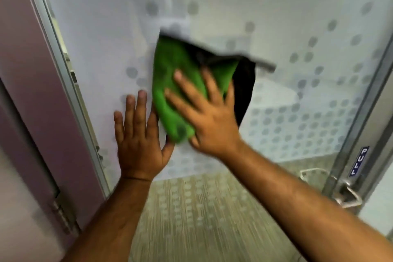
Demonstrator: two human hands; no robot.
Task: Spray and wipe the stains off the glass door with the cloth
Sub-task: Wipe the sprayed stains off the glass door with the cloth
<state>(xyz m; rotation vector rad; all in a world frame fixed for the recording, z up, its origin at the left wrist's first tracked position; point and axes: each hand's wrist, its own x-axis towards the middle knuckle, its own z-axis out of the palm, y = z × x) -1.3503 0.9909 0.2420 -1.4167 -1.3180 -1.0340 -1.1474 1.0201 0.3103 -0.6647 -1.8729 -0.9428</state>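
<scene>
Two bare forearms are showing from the bottom of the frame, sleeveless to the edge. The left hand (139, 134) is wearing a thin dark thread around its wrist; the right hand (209, 119) is wearing nothing.

Both forearms bare, reaching up & fwd from bottom of frame. Left hand (139, 134) flat, palm pressed fwd, fingers together pointing up, thumb out to the right. Right hand (209, 117) higher, just beside it, fingers splayed, palm down, wrist angled left. Right arm crosses in diagonally from lower right.
</scene>
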